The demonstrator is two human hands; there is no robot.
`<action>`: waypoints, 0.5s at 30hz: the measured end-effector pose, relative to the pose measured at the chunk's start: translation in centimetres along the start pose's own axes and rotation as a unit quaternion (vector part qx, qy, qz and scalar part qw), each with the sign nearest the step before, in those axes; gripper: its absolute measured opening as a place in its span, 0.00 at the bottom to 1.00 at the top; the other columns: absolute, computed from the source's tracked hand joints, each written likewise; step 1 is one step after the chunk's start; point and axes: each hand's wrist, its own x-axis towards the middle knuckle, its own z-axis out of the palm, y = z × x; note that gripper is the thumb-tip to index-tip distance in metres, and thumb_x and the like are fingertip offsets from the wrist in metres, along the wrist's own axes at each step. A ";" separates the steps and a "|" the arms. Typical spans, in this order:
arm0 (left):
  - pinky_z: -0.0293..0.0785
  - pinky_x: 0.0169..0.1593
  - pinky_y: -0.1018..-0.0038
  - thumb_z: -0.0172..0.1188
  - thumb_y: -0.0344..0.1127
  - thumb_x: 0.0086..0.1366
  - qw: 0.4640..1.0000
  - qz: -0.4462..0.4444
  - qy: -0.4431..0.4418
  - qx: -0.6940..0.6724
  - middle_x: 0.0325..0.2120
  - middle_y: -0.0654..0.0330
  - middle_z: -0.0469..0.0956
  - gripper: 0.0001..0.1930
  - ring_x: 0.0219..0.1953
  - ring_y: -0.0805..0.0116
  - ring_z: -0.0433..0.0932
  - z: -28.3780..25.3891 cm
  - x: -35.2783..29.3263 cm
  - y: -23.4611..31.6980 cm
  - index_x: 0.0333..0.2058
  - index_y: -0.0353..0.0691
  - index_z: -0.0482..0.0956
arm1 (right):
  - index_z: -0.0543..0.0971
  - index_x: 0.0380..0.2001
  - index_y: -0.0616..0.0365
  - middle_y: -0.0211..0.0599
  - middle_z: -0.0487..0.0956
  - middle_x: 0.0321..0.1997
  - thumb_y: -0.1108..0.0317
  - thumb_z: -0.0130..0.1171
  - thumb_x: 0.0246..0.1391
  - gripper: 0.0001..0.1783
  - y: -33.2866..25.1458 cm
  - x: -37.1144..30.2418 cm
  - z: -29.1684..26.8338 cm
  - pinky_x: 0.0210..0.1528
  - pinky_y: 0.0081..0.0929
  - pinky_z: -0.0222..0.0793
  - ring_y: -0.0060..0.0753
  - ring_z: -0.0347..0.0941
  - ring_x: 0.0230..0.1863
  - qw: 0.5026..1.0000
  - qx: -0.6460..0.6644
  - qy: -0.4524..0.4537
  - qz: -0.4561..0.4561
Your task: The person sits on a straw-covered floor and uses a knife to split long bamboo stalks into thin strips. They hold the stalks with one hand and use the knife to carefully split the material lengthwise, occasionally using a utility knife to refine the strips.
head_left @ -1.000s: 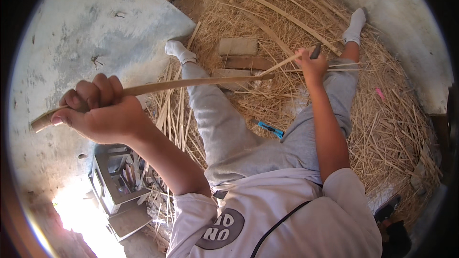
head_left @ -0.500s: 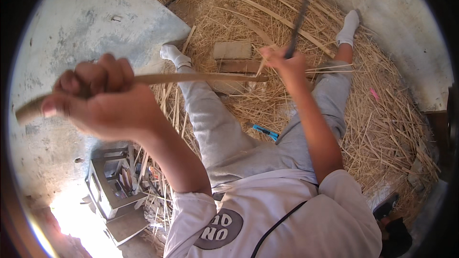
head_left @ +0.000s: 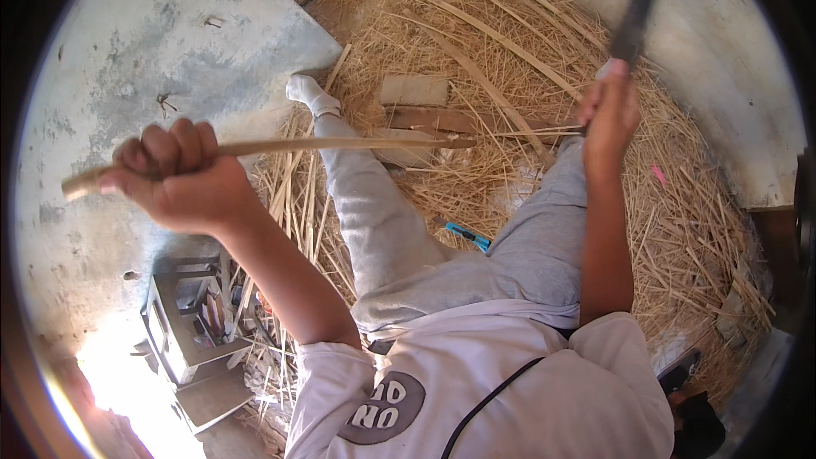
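My left hand (head_left: 174, 174) is closed in a fist round a long bamboo strip (head_left: 293, 144). The strip runs across in front of me, and its far end rests over a low wooden block (head_left: 425, 117) between my legs. My right hand (head_left: 610, 123), out by my right knee, grips a knife; its dark blade (head_left: 636, 17) points up and away, clear of the strip. The handle is mostly hidden in my fingers. A few thin bamboo slivers (head_left: 540, 131) stretch from near the block toward my right knee.
Bamboo shavings (head_left: 510, 42) and longer strips cover the floor round my legs. A blue utility knife (head_left: 467, 236) lies between my thighs. At left stands a metal-framed box (head_left: 183, 357) with odds and ends. Concrete walls (head_left: 195, 34) rise on both sides; a flat brick (head_left: 414, 89) lies ahead.
My right hand has moved right, away from the strip, swinging the knife outward. My left hand has shifted slightly right with the bamboo strip still in its grip.
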 end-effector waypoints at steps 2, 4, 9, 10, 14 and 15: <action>0.38 0.14 0.78 0.39 0.59 0.76 0.999 -0.001 -0.021 -0.033 0.12 0.74 0.47 0.25 0.13 0.82 0.41 -1.8 -0.5 0.6 0.21 0.53 0.54 | 0.72 0.26 0.57 0.23 0.66 0.14 0.47 0.43 0.72 0.27 1.1 -1.1 0.2 0.14 0.21 0.58 0.19 0.59 0.11 0.992 0.044 0.122 0.006; 0.36 0.14 0.78 0.39 0.60 0.76 0.999 -0.011 -0.016 -0.051 0.12 0.74 0.46 0.27 0.13 0.82 0.40 -1.8 -1.1 1.1 0.21 0.53 0.51 | 0.73 0.27 0.57 0.27 0.67 0.13 0.47 0.37 0.74 0.29 4.7 -5.6 0.7 0.14 0.21 0.59 0.22 0.62 0.11 0.981 0.106 0.138 0.085; 0.35 0.14 0.78 0.40 0.61 0.75 0.992 -0.033 -0.082 -0.088 0.11 0.74 0.46 0.27 0.12 0.82 0.40 -1.0 -1.8 1.5 0.21 0.52 0.50 | 0.77 0.36 0.67 0.47 0.77 0.24 0.51 0.47 0.69 0.25 8.9 -12.4 0.6 0.31 0.40 0.71 0.40 0.74 0.23 0.813 -0.306 -0.358 0.342; 0.34 0.14 0.78 0.40 0.62 0.75 0.990 -0.035 -0.092 -0.101 0.11 0.73 0.46 0.27 0.12 0.82 0.39 -0.9 -1.7 1.2 0.21 0.52 0.51 | 0.77 0.36 0.66 0.46 0.77 0.24 0.50 0.48 0.68 0.25 7.9 -10.5 0.6 0.31 0.39 0.71 0.39 0.74 0.24 0.841 -0.332 -0.337 0.263; 0.35 0.15 0.77 0.44 0.61 0.74 0.983 -0.032 -0.135 -0.119 0.12 0.73 0.46 0.26 0.13 0.81 0.39 -0.1 -2.1 1.3 0.22 0.52 0.54 | 0.73 0.32 0.64 0.42 0.74 0.22 0.49 0.50 0.68 0.25 0.5 -5.4 1.4 0.28 0.39 0.67 0.32 0.71 0.23 0.943 -0.275 -0.177 0.056; 0.35 0.17 0.76 0.47 0.61 0.72 0.982 -0.038 -0.142 -0.121 0.12 0.73 0.46 0.25 0.14 0.80 0.39 0.1 -2.3 1.4 0.22 0.52 0.56 | 0.73 0.31 0.64 0.41 0.73 0.22 0.48 0.50 0.68 0.26 -0.5 -4.8 1.5 0.29 0.39 0.66 0.30 0.71 0.24 0.960 -0.232 -0.140 0.066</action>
